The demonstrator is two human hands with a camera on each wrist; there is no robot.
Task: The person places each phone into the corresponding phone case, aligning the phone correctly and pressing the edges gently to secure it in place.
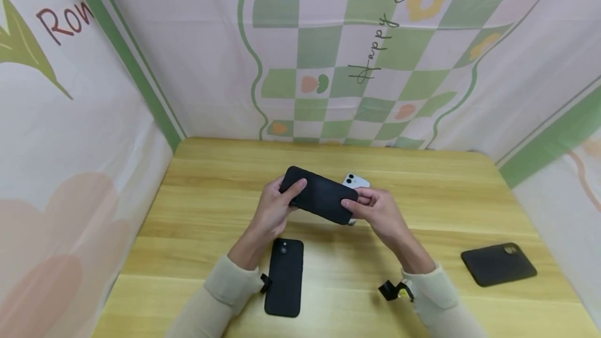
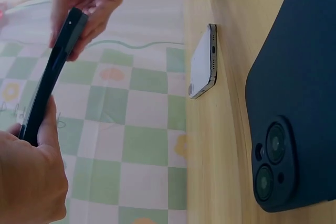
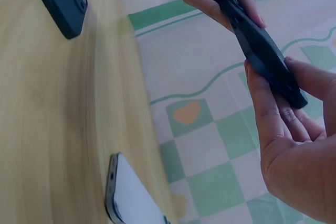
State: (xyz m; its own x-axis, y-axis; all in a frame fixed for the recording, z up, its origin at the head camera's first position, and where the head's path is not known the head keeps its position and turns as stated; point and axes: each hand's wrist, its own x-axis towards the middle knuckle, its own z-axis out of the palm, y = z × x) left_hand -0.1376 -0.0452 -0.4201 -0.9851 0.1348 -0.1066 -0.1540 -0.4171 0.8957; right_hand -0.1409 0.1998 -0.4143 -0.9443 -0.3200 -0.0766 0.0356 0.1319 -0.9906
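Note:
Both hands hold a black phone (image 1: pixel 321 194) in the air above the table, tilted with its right end lower. My left hand (image 1: pixel 272 207) grips its left end, thumb across the upper face. At the right end, my right hand (image 1: pixel 380 213) pinches it between thumb and fingers. In the left wrist view the black phone (image 2: pixel 44 90) appears edge-on, as a thin dark slab. Beyond and partly behind it in the head view, a white phone (image 1: pixel 355 181) lies on the table. I cannot tell whether the held phone has a cover on.
Near my left forearm lies another black phone (image 1: pixel 284 280), camera side up. A black phone case (image 1: pixel 499 265) with a camera cutout rests at the right of the wooden table (image 1: pixel 211 171). Patterned cloth walls (image 1: pixel 211 56) enclose the table's back and sides.

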